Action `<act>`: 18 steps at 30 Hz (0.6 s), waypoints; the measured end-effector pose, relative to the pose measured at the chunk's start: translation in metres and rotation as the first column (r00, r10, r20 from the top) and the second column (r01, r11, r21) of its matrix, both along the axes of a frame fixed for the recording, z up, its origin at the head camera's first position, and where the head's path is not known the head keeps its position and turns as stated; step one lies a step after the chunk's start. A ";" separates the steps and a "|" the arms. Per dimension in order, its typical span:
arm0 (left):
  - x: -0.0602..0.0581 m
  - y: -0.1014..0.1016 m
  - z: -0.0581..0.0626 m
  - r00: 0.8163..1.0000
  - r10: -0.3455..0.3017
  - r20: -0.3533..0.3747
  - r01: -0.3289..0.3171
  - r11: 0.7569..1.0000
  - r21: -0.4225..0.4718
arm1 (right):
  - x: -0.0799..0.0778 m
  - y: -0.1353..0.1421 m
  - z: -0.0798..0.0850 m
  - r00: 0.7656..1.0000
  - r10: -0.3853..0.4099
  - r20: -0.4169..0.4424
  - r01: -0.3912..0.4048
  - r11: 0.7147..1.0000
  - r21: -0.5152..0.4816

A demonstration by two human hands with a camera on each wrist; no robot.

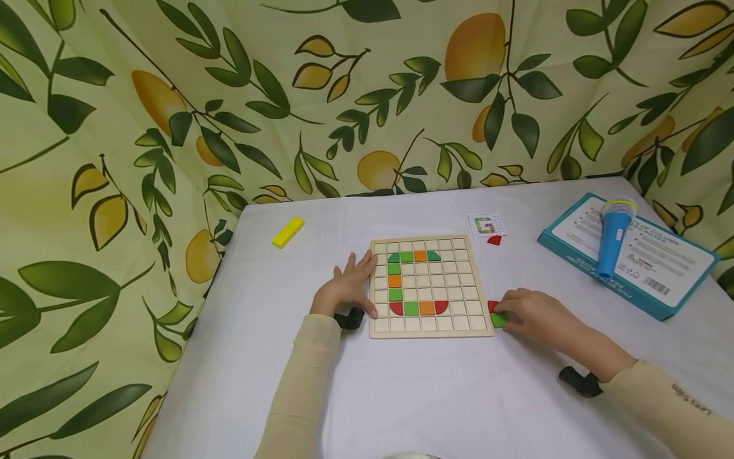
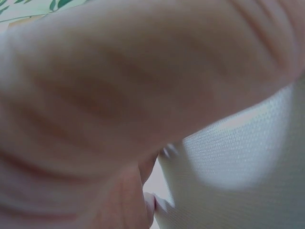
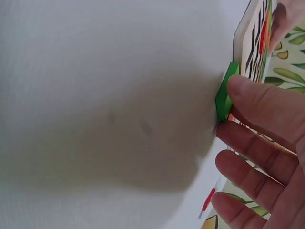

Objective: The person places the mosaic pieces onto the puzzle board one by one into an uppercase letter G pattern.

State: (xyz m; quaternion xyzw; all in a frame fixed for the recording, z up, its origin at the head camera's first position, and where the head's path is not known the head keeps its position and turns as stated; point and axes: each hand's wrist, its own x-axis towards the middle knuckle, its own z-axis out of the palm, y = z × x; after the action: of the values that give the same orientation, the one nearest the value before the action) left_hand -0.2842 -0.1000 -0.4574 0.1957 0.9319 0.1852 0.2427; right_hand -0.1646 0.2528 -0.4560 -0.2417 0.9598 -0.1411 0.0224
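A wooden grid board (image 1: 427,282) lies on the table, with green, orange and red tiles forming a C-like outline in its cells. My left hand (image 1: 346,287) rests at the board's left edge, fingers spread and thumb along the side; the left wrist view is mostly filled by blurred skin. Just off the board's right edge, my right hand (image 1: 533,319) pinches a green square tile (image 1: 497,320) between thumb and index finger. Close behind that tile, a red piece (image 1: 492,306) is partly hidden by the fingers. The right wrist view shows the thumb on the green tile (image 3: 226,95).
Behind the board lies a small picture card (image 1: 487,224) showing a G-like pattern, with a red rounded tile (image 1: 494,240) below it. A blue toy microphone (image 1: 613,245) rests on a teal-and-white box (image 1: 676,280) at right. A yellow block (image 1: 288,232) lies at back left.
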 end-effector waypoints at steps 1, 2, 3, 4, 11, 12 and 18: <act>0.000 0.000 0.000 1.000 -0.004 -0.003 0.004 1.000 0.000 | 0.001 -0.001 -0.001 1.000 -0.002 -0.009 0.002 1.000 0.005; 0.000 0.000 0.000 1.000 -0.006 -0.003 0.006 1.000 0.001 | 0.001 -0.001 -0.002 1.000 -0.005 -0.017 0.005 1.000 0.005; 0.000 0.000 0.000 1.000 -0.007 -0.004 0.007 1.000 0.000 | 0.001 -0.002 -0.003 1.000 -0.007 -0.022 0.007 1.000 0.004; 0.000 0.000 0.000 1.000 -0.006 -0.004 0.006 1.000 0.000 | 0.002 -0.003 -0.003 1.000 -0.009 -0.026 0.009 1.000 0.006; 0.000 0.001 -0.001 1.000 0.001 0.003 -0.001 1.000 0.000 | 0.003 -0.004 -0.004 0.999 -0.024 -0.035 0.025 0.999 0.023; -0.001 0.001 -0.001 1.000 0.001 0.002 -0.001 1.000 -0.001 | 0.003 -0.004 -0.004 0.999 -0.026 -0.034 0.026 0.999 0.026; 0.000 0.000 -0.001 1.000 0.005 0.002 -0.005 1.000 -0.006 | 0.001 -0.001 0.002 0.999 -0.037 -0.037 0.038 0.999 0.034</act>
State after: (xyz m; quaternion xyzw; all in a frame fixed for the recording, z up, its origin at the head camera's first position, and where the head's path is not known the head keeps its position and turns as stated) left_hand -0.2843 -0.0996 -0.4584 0.1925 0.9327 0.1833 0.2439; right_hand -0.1635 0.2521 -0.4536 -0.2259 0.9667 -0.1202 0.0064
